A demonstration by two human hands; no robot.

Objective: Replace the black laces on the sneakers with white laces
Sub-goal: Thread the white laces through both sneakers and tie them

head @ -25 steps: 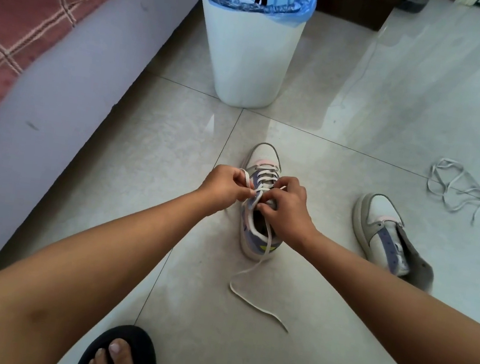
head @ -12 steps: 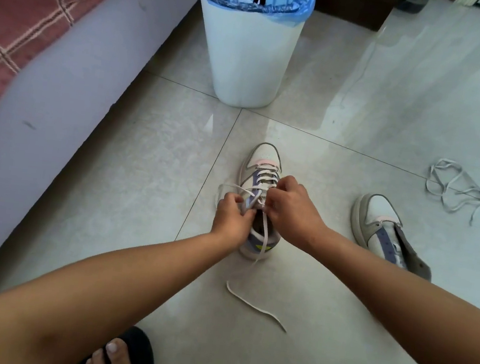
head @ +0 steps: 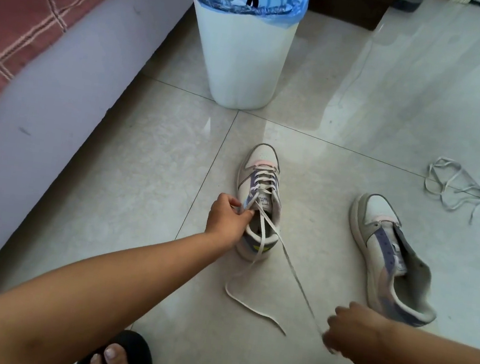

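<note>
1. Nearest, the right hand point(head: 355, 336), fingers curled, pinches one end of the white lace point(head: 292, 264), which runs taut and straight from the hand up to the sneaker.
2. The lace's other end lies slack in a flat curve on the glossy tiled floor point(head: 150, 164).
3. The left hand point(head: 226, 221) grips the laced sneaker point(head: 259, 202) at its collar, thumb and fingers closed round the upper eyelet edge.
4. This sneaker stands upright, long axis running away from the person, toe toward the bin; its tongue label carries small print (too blurred to read).
5. The second sneaker point(head: 389, 260), unlaced, lies to the right, toe also pointing away.
6. Farther right, a loose lace point(head: 455, 190) lies tangled.
7. Farthest, a smooth white bin point(head: 239, 54) with a crinkled blue liner.
</note>
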